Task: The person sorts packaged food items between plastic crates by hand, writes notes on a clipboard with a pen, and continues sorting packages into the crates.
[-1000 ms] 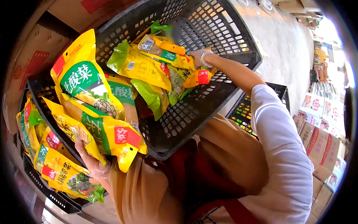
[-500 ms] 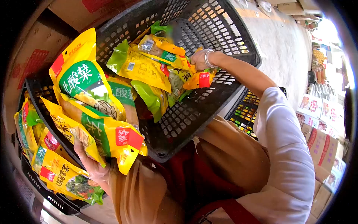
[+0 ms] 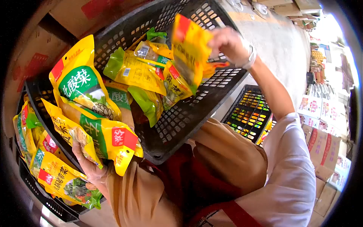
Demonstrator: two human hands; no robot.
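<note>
My right hand (image 3: pixel 230 45), gloved and slightly blurred, pinches the edge of a yellow packet (image 3: pixel 189 53) with a red corner, held upright over the black crate (image 3: pixel 211 104). Several yellow and green packets (image 3: pixel 138 73) lie inside the crate below it. My left hand (image 3: pixel 89 162) is closed round the lower side of a small yellow packet (image 3: pixel 73 130). Against that one lean large yellow packets (image 3: pixel 85 85) with green labels, at the crate's left end.
A second crate of yellow packets (image 3: pixel 56 178) stands at the lower left. Another black crate (image 3: pixel 247 113) is on the floor to the right. Cardboard boxes (image 3: pixel 323 151) are stacked at far right, and more boxes (image 3: pixel 39 49) stand at upper left.
My right hand has risen from among the packets in the crate and moved right, lifting one yellow packet upright. My left hand has barely moved.
</note>
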